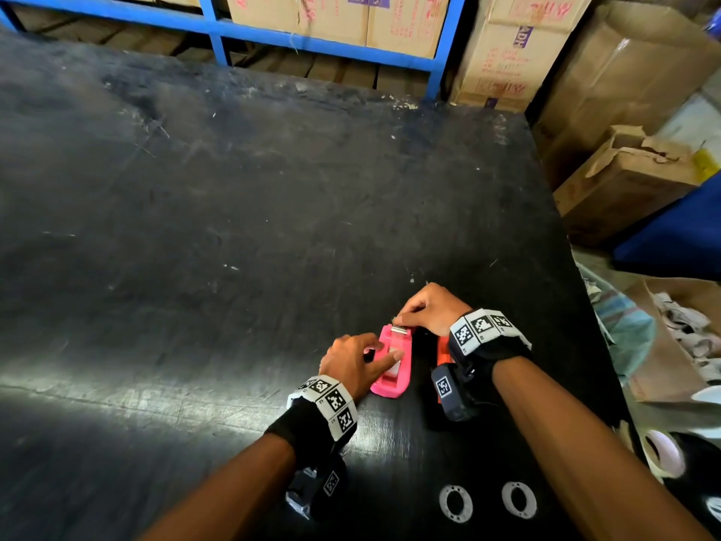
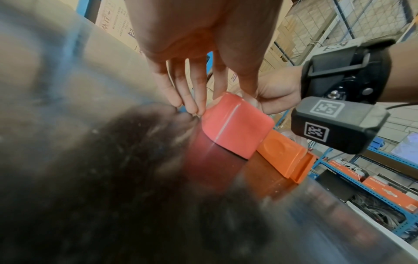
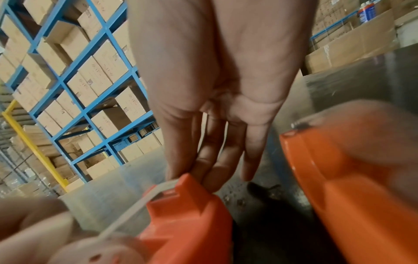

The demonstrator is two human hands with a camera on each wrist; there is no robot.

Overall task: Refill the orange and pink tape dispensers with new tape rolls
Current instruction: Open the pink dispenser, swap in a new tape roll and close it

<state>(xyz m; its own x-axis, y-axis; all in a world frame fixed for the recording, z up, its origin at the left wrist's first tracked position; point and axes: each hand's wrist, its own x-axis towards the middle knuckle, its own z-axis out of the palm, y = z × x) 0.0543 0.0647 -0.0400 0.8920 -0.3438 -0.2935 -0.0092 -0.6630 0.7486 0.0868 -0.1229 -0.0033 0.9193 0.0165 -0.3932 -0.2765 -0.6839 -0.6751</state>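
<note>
The pink tape dispenser lies on the black table with a clear tape roll seated in it. My left hand holds it steady, thumb pressed on the roll and straight fingers against its left side. At the dispenser's far end my right hand pinches the tape end, and a strip of tape runs from the roll to the metal cutter. The orange dispenser lies just right of the pink one, mostly hidden under my right wrist; its side shows from the left wrist.
Two white rings lie near the table's front edge. A tape roll sits off the right corner. Cardboard boxes crowd the right side. A blue rack with cartons stands behind the table.
</note>
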